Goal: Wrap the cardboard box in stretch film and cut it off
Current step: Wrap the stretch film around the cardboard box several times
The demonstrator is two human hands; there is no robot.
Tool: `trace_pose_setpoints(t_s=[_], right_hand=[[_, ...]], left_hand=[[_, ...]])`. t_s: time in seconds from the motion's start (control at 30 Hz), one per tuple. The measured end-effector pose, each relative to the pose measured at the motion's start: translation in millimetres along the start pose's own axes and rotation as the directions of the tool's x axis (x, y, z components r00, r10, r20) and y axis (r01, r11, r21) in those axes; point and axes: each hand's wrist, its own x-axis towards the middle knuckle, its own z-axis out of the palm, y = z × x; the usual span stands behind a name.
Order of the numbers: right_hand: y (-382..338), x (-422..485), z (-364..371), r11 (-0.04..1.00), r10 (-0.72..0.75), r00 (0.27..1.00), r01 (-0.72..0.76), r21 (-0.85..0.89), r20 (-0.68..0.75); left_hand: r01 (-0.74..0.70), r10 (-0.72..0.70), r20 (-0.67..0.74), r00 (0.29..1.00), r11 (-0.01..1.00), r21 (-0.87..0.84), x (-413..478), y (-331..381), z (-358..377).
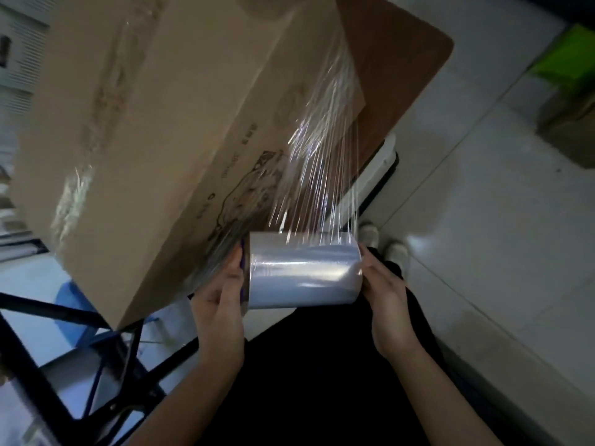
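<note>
— What are your hands doing?

— Your left hand (222,294) is cupping one end of the film roll (304,272), fingers curled round its rim. Your right hand (384,284) is pressing the other end, fingers closed on it. You are holding the roll level between them, below the box.

— And the film?

— A stretched sheet of film (322,156) is running up from the roll to the cardboard box (154,123), wrinkling in bright streaks over its printed side.

— The box?

— It is sitting tilted on the brown table (396,59), its near corner hanging over the black frame (48,365). Your shoes (383,243) are showing on the pale floor tiles (483,220).
</note>
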Motion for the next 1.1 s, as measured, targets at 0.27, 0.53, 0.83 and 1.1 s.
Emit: trace_pose_setpoints(t_s=[0.27,0.53,0.83,1.1], right_hand=[[68,-30,11,0.993,-0.095,0.992,0.1,0.068,-0.079],[155,-62,32,0.964,-0.187,0.963,0.218,0.154,-0.193],[224,-97,50,0.938,-0.237,0.948,0.28,0.202,-0.215],[289,-103,112,0.908,-0.219,0.924,0.31,0.28,-0.314]], left_hand=[[-0.067,0.075,0.188,0.979,0.997,-0.045,-2,-42,-50],[-0.123,0.102,0.38,0.919,0.992,0.031,17,-86,-114],[-0.24,0.17,0.475,0.863,0.966,0.091,23,-119,-174],[-0.361,0.221,0.606,0.764,0.925,0.117,67,-129,-238]])
